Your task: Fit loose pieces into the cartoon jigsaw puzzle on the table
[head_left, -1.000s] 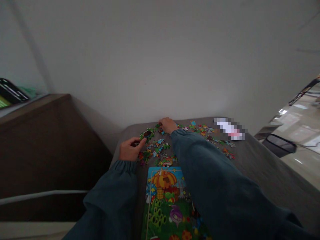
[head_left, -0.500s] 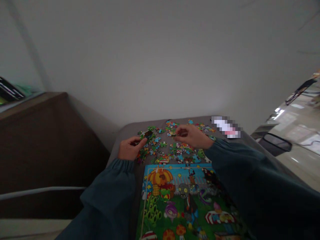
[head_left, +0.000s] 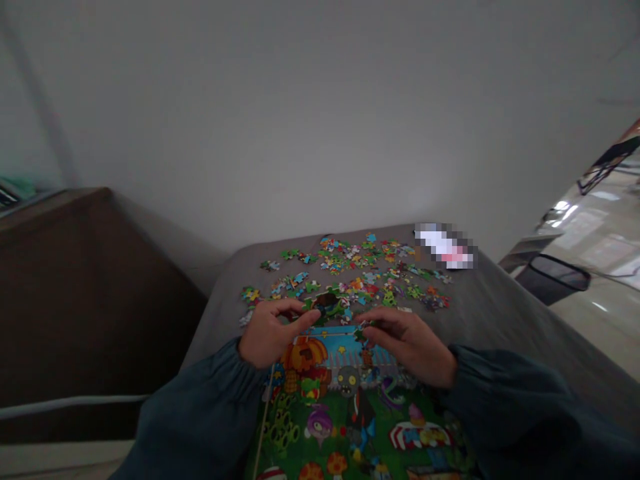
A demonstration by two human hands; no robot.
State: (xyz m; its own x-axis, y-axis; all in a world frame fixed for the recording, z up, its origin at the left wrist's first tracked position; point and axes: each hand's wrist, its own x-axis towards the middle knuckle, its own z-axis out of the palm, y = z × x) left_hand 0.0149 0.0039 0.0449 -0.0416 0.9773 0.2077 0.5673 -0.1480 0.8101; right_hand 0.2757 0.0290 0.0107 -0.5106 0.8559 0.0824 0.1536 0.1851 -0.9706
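Observation:
Between the thumb and fingers of my left hand [head_left: 275, 330] is a joined cluster of puzzle pieces [head_left: 330, 303], dark brown and green, held just above the far edge of the picture board [head_left: 340, 407]. My right hand [head_left: 413, 340] pinches a small green puzzle piece [head_left: 360, 332] over the same edge, a short gap to the right of the cluster. The board bears a bright cartoon scene with a pumpkin and a grey zombie figure. Beyond both hands, many loose puzzle pieces [head_left: 345, 257] lie spread over the grey cloth.
A blurred-out phone-like object [head_left: 445, 247] lies at the far right of the grey cloth surface [head_left: 485, 320]. A plain wall [head_left: 320, 120] rises behind it. On the left stands a brown cabinet [head_left: 95, 280]; a black-framed item [head_left: 555, 273] is beyond the right edge.
My right hand has come back toward me from the loose pieces, carrying a small piece. My left hand has brought the cluster inward and nearer the board. The camera view has shifted slightly.

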